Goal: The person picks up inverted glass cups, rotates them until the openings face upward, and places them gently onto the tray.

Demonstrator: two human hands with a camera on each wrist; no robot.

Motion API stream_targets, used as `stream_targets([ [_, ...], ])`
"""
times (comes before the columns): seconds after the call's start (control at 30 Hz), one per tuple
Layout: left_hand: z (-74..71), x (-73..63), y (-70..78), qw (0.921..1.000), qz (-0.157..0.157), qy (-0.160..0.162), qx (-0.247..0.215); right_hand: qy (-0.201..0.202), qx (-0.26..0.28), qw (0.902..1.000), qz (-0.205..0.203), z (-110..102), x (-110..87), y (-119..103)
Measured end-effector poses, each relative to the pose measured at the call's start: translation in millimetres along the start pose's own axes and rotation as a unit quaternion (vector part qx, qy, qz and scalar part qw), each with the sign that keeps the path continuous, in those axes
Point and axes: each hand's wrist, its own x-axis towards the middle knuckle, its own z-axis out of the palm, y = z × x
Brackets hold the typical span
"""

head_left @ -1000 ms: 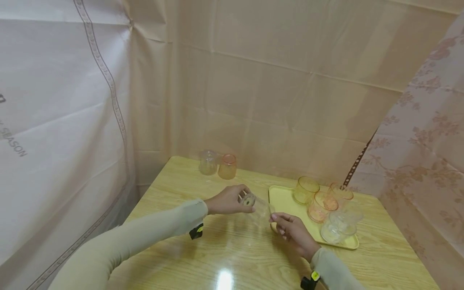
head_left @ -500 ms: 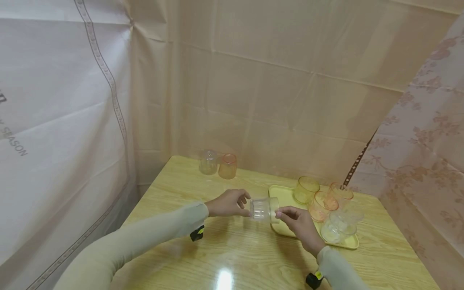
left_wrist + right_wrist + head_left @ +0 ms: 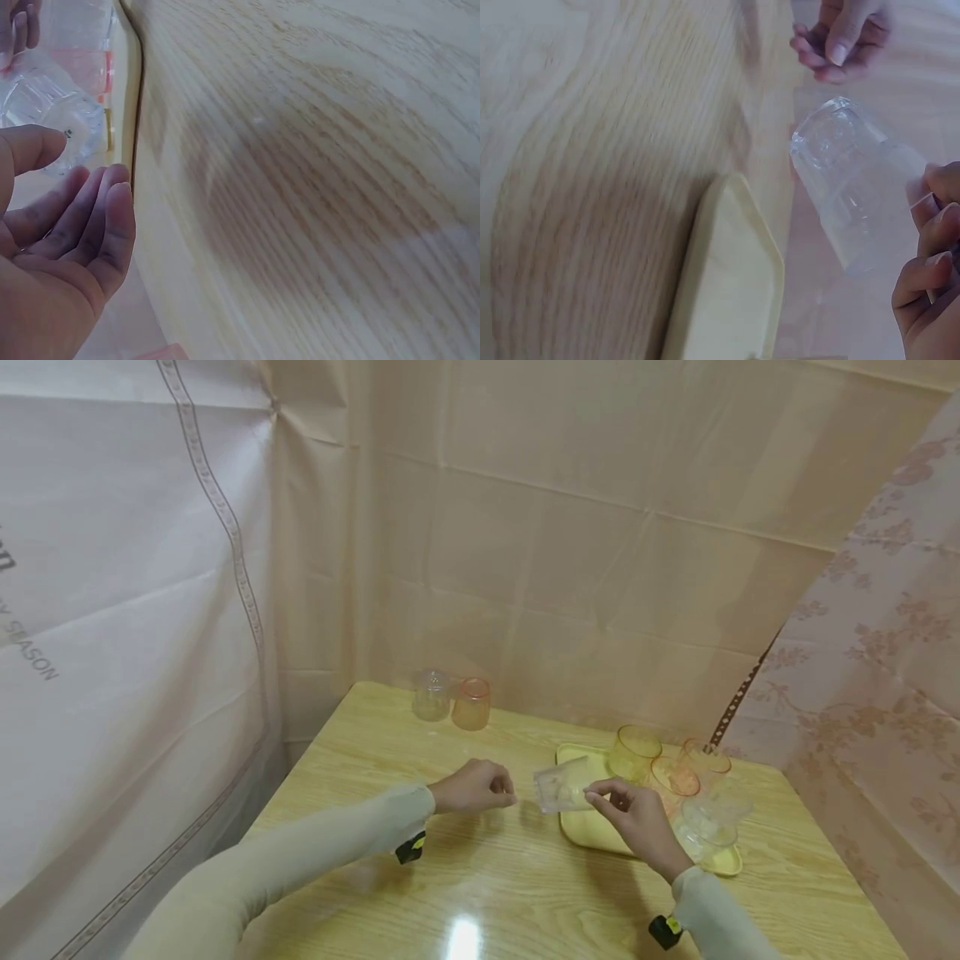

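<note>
A clear cup [image 3: 561, 787] hangs tilted on its side above the left edge of the yellow tray [image 3: 592, 835]. My right hand [image 3: 637, 822] pinches it near the rim between thumb and fingers. In the right wrist view, the thick base of that clear cup [image 3: 836, 139] points toward my left hand [image 3: 847, 37]. Apart from the cup, my left hand [image 3: 474, 787] hovers over the table with loosely bent fingers and nothing in them. The left wrist view shows its palm and fingers [image 3: 112, 225] bare.
On the tray stand a yellow cup [image 3: 633, 753], orange cups [image 3: 675, 775] and clear cups [image 3: 705, 835], close together. A clear cup [image 3: 431, 697] and a pinkish-orange cup [image 3: 471, 706] stand at the table's back left. Cloth curtains [image 3: 525, 568] surround the wooden table [image 3: 420, 893].
The left hand has let go of the clear cup's base and drawn its fingers in. The right hand has carried the cup rightward, over the tray's edge, turning it onto its side.
</note>
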Motion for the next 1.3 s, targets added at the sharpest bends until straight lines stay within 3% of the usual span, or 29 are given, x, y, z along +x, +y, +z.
stream_targets([
  [0.43,15.6,3.6,-0.5,0.9989,-0.025,-0.020,-0.033,0.035,-0.095,0.9913,-0.084,-11.5,-2.4,3.9],
  [0.77,30.2,9.6,-3.2,0.9997,-0.023,-0.012,-0.004,0.044,-0.130,0.9856,-0.099,-18.8,-4.1,3.2],
  [1.03,40.0,17.0,3.4,0.9996,-0.005,-0.006,0.026,0.045,-0.143,0.9840,-0.097,-26.0,-7.7,6.4],
  [1.3,51.3,21.3,13.9,0.9995,-0.025,-0.019,0.008,0.054,-0.162,0.9779,-0.120,-30.1,-8.5,12.5],
])
